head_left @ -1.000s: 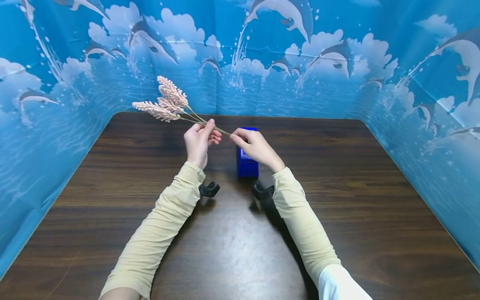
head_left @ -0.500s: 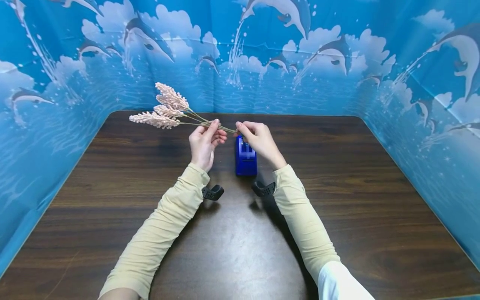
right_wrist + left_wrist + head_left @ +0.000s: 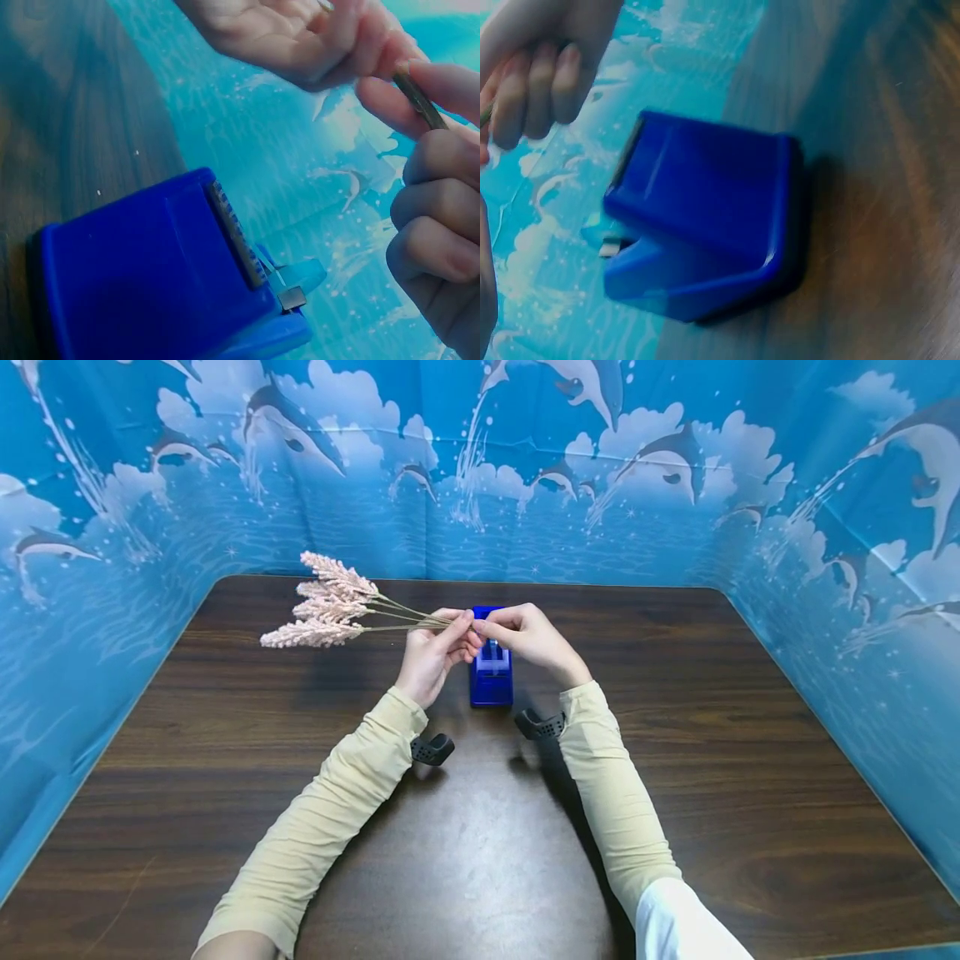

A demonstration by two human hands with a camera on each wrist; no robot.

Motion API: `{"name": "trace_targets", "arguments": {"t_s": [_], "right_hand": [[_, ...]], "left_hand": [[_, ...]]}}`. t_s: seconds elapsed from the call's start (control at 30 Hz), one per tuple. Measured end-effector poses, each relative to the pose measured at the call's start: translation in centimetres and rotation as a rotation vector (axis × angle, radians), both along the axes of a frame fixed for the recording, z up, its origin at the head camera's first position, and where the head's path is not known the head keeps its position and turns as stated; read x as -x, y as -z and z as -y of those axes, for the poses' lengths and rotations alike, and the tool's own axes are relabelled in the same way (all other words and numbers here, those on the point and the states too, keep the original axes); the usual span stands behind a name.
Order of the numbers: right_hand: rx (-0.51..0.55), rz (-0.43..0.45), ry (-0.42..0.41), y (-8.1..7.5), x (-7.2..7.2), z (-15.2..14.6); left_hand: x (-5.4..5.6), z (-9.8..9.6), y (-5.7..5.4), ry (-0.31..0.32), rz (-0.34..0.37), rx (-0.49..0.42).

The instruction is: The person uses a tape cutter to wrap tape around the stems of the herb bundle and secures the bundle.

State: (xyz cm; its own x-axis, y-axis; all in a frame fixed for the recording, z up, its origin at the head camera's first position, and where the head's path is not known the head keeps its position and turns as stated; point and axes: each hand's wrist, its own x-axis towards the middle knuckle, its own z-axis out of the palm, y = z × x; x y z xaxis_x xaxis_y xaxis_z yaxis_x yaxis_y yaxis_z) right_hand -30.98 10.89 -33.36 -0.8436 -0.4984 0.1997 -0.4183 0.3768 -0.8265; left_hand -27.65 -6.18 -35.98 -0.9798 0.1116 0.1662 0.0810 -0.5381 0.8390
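A bunch of artificial pampas-like stems with pale pink plumes (image 3: 330,602) is held above the far part of the table, plumes pointing left. My left hand (image 3: 437,653) pinches the thin stems between thumb and fingers, close to their ends. Right beside it, my right hand (image 3: 538,642) pinches the stem ends; in the right wrist view a greenish-brown stem end (image 3: 420,101) shows between its thumb and fingers. Just below and behind both hands stands a blue tape dispenser (image 3: 491,683), with its toothed cutting edge (image 3: 236,236) visible in the right wrist view. Neither hand is seen touching it.
The dark wooden table (image 3: 480,827) spreads around the arms. A blue curtain printed with dolphins (image 3: 480,510) hangs along its back and sides. Black wrist devices (image 3: 432,749) sit under both cuffs.
My left hand has moved right, along the stems, until it is beside the right hand. The plumes have come down and the bunch lies more level. The right hand has shifted slightly right.
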Motion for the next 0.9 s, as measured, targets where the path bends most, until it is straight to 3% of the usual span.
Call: {"name": "trace_targets", "arguments": {"t_s": [0.2, 0.3, 0.4, 0.47, 0.53, 0.6, 0.67, 0.77, 0.83, 0.9], "right_hand": [[-0.013, 0.033, -0.015, -0.1, 0.0, -0.4], [-0.015, 0.065, -0.007, -0.3, 0.0, -0.9], [-0.012, 0.094, 0.000, -0.7, -0.2, -1.7], [-0.007, 0.105, -0.001, -0.9, -0.2, -2.2], [-0.014, 0.117, -0.003, -1.0, -0.2, -2.6], [-0.033, 0.130, -0.004, -1.0, -0.1, -3.0], [-0.051, 0.144, -0.011, -0.9, 0.0, -3.3], [-0.064, 0.168, -0.036, -0.7, 0.2, -3.4], [-0.062, 0.180, -0.072, -0.5, 0.3, -3.5], [-0.064, 0.189, -0.107, -0.4, 0.4, -3.5]], "left_hand": [[-0.2, -0.4, 0.0, 0.073, 0.034, 0.063], [-0.1, 0.1, -0.5, 0.147, 0.099, 0.181], [-0.1, 1.6, -1.4, 0.328, 0.128, 0.422], [-0.2, 3.0, -2.3, 0.485, 0.093, 0.633], [-0.5, 4.4, -3.4, 0.625, -0.012, 0.822], [-1.1, 5.3, -4.5, 0.686, -0.129, 0.942], [-1.6, 5.6, -5.5, 0.623, -0.228, 1.000], [-2.2, 5.0, -6.1, 0.365, -0.371, 1.065], [-2.2, 4.3, -6.0, 0.187, -0.459, 1.160], [-2.0, 3.9, -5.6, 0.077, -0.538, 1.276]]}}
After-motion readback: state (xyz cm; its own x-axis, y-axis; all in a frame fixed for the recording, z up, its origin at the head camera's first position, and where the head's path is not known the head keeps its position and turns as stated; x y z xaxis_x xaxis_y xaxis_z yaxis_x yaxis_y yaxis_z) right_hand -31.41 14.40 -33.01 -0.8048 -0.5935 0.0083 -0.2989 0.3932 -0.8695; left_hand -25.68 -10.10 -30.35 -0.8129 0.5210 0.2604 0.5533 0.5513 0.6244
